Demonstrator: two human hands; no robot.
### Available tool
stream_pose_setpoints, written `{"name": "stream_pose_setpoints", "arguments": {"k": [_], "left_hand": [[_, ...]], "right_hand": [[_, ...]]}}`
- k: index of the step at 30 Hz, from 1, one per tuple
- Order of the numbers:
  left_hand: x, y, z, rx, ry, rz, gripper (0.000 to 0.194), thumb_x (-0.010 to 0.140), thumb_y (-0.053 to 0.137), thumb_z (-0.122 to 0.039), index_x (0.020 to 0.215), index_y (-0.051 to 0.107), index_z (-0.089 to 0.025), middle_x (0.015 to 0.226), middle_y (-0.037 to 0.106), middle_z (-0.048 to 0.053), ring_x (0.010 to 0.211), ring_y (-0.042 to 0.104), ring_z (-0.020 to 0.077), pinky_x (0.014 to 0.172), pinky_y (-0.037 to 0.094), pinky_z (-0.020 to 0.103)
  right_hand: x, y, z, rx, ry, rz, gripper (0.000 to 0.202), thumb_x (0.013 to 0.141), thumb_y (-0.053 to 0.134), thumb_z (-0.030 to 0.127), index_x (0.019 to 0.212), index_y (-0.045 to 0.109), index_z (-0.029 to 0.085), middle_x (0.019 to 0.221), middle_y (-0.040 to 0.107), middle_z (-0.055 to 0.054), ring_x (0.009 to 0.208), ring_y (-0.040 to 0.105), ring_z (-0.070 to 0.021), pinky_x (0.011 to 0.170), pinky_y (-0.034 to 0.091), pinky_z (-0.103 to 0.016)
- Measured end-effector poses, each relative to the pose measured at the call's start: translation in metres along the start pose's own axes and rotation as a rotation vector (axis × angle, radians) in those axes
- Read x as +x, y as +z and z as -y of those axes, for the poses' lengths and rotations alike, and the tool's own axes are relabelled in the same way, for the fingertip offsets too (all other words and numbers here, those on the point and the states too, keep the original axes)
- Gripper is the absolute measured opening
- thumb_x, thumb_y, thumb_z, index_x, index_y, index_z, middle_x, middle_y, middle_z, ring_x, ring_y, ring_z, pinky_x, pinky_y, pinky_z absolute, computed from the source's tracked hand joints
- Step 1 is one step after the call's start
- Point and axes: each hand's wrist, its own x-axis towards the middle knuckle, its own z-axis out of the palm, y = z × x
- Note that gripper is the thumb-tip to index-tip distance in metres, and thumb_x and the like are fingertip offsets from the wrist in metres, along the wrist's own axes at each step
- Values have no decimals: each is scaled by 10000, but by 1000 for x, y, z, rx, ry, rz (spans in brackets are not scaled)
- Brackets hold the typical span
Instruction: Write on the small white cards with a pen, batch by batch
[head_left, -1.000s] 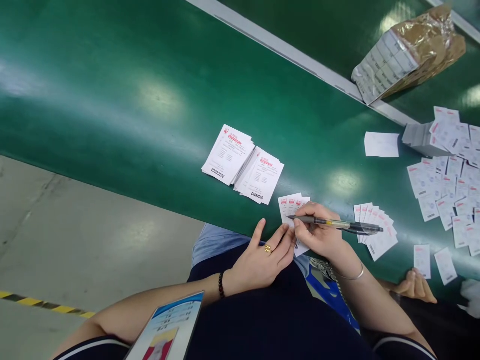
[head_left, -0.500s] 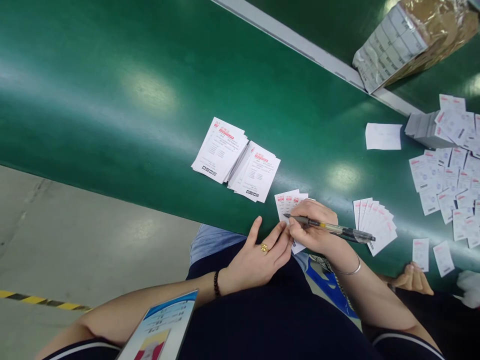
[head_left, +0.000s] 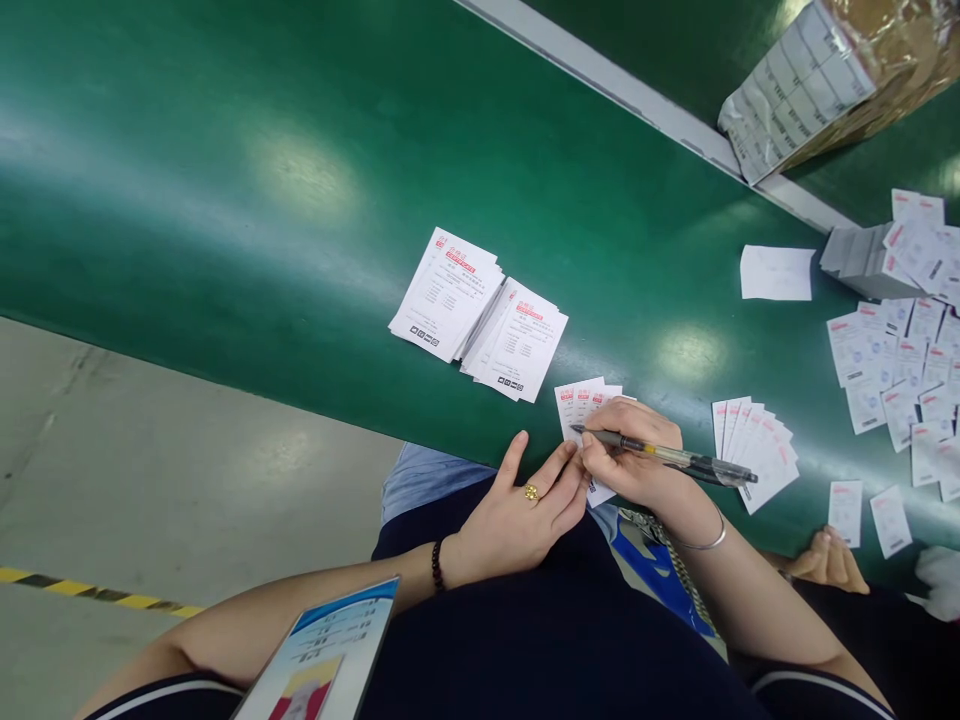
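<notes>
1. Certificate cards [head_left: 569, 400] lie fanned on the surface [head_left: 337, 300], at its near edge, partly hidden by my hands.
2. My right grip [head_left: 646, 476] is closed around a pen [head_left: 697, 466], its tip over the leftmost cards; a light pinch should keep it controlled.
3. My left hand [head_left: 517, 520], fingers loosely spread, clasps nothing visible; flat fingertip pressure beside the pen would stop the fan slipping.
4. Two card stacks [head_left: 450, 295] sit farther left, best left undisturbed by my little finger.
</notes>
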Motion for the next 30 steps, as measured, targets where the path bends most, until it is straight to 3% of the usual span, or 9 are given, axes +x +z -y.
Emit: {"name": "stream_pose_setpoints", "arguments": {"k": [30], "left_hand": [[0,-1,1,3,-2,5,342,911,438,-147,1198,624,-165,1328,612,107,1364,423,264,1174,70,648]], "right_hand": [[-1,1,0,-49,4,14,124,732,570,99,764,563,219,620,629,16,552,601,-134,579,524,-294]]}}
